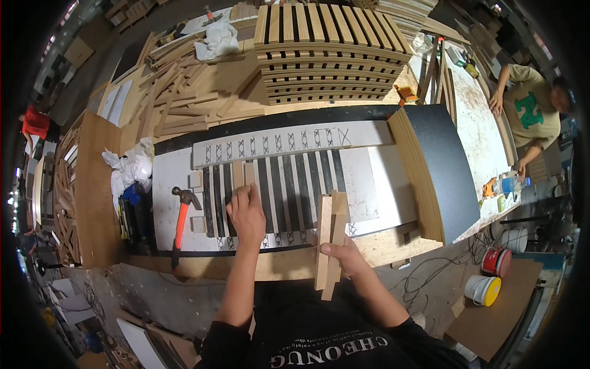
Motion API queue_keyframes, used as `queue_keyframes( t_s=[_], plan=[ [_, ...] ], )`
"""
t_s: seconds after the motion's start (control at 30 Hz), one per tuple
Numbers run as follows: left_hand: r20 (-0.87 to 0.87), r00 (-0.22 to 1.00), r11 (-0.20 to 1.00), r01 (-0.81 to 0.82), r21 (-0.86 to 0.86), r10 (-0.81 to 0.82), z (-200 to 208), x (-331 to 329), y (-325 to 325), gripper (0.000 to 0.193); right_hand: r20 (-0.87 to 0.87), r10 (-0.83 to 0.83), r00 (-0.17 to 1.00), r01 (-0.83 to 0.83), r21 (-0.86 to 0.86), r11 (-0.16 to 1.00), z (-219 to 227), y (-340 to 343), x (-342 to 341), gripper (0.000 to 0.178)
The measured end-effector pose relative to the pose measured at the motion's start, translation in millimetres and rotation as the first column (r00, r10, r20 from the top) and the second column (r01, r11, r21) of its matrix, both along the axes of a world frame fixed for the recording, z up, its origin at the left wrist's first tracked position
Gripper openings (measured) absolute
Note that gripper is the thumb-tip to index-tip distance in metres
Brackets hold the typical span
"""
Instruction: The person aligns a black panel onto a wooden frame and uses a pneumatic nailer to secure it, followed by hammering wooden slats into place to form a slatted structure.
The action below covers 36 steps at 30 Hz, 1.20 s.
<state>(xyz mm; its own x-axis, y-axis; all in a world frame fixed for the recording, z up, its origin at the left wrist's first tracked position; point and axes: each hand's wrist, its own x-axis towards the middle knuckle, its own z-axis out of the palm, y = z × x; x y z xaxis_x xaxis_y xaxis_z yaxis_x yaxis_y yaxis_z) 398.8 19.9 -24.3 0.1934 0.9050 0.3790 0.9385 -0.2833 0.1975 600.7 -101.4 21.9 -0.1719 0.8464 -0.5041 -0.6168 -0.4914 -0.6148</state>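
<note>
A claw hammer with an orange handle lies on the bench just left of the white jig board, whose dark slots run away from the person. A crumpled white rag sits beyond the hammer, and small wooden blocks rest between hammer and slots. Behind the jig, a tall stack of slatted wooden panels blocks the far side; a black-topped board stack closes off the right. Another person leans over the neighbouring table.

The left hand reaches forward, palm down, fingers gently curled and pressing on a short wooden slat lying in the jig; whether the fingertips pinch it is hard to tell. The right hand stays near the bench edge, fingers wrapped around a bundle of long wooden strips held upright.

At right, a blue-labelled clear bottle stands on the table, and red and yellow round tubs sit on the floor.
</note>
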Motion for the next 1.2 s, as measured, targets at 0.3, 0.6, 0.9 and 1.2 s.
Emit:
queue_keyframes(
  t_s=[0.3, 0.6, 0.9, 1.2],
  plan=[
    [0.055, 0.997, 0.998, 0.046, 0.038, -0.049, -6.6, -2.8, 6.5, 0.029, -0.122, 0.041, 0.992, -0.040, 0.009, 0.999, -1.4, 1.3, -10.2, 0.051],
    [0.660, 0.749, 0.843, 0.395, -0.365, -0.065, 75.4, 29.5, -85.8, 0.042, 0.025, -0.063, 0.998, 0.060, 0.104, 0.993, -10.6, 19.9, -26.2, 0.045],
    [0.283, 0.957, 0.987, -0.016, -0.157, 0.061, 35.2, 15.0, -48.4, 0.041, 0.068, -0.101, 0.993, 0.103, -0.014, 0.995, -11.5, 12.2, -21.6, 0.039],
    [0.092, 0.991, 0.957, -0.069, -0.280, 0.099, 3.4, 27.6, -53.0, 0.043, 0.107, -0.115, 0.988, 0.115, 0.009, 0.993, 0.8, 3.5, -9.4, 0.046]
  ],
)
